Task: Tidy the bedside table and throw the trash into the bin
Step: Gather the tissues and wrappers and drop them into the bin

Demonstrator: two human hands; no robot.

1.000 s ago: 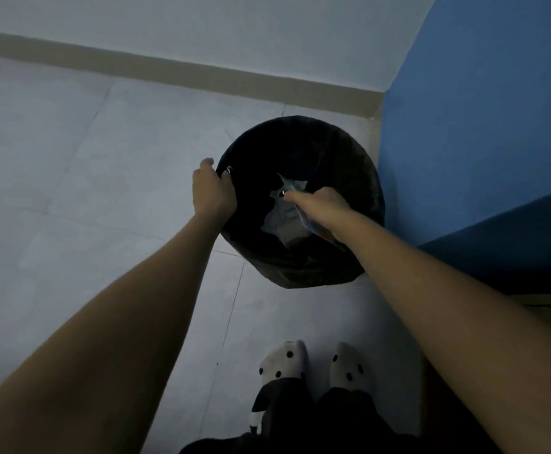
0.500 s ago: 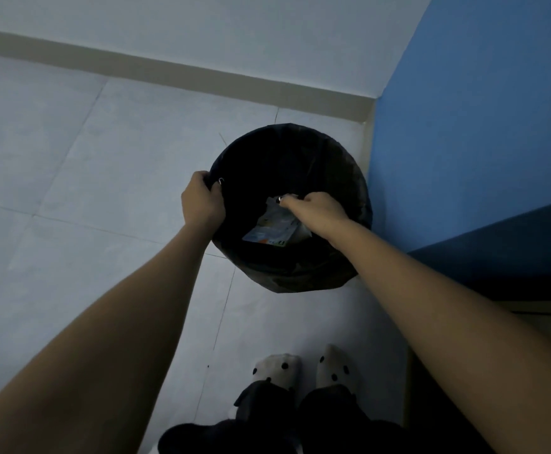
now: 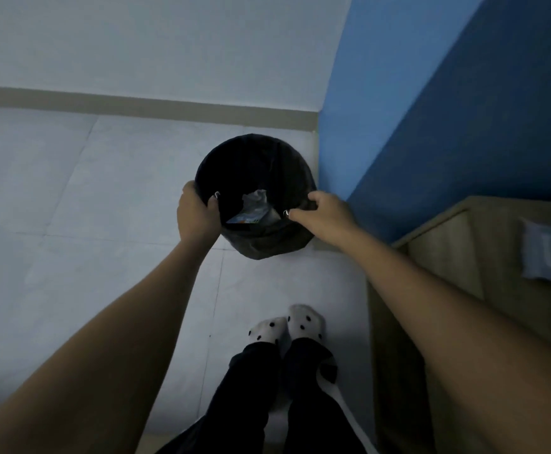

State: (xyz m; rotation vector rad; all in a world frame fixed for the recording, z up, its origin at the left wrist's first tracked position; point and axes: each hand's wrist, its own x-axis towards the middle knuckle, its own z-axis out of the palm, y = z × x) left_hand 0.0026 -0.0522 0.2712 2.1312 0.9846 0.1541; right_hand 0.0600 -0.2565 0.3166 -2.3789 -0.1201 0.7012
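A matt black plastic liner [image 3: 267, 247] wraps the bin [image 3: 254, 158]; pale wood-grain bedside table [image 3: 444, 257]; smooth floor tiles [image 3: 71, 191].

The bin [image 3: 269, 244] stands on the floor [image 3: 71, 191] in the corner, by the wall [image 3: 398, 109]. Trash [image 3: 251, 209] lies inside it. The bench [image 3: 447, 263] is to its right. Feet [image 3: 287, 326] are in front.

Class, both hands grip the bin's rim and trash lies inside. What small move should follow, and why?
Probably let go of the bin: the trash already lies inside, neither the left hand nor the right hand holds any.
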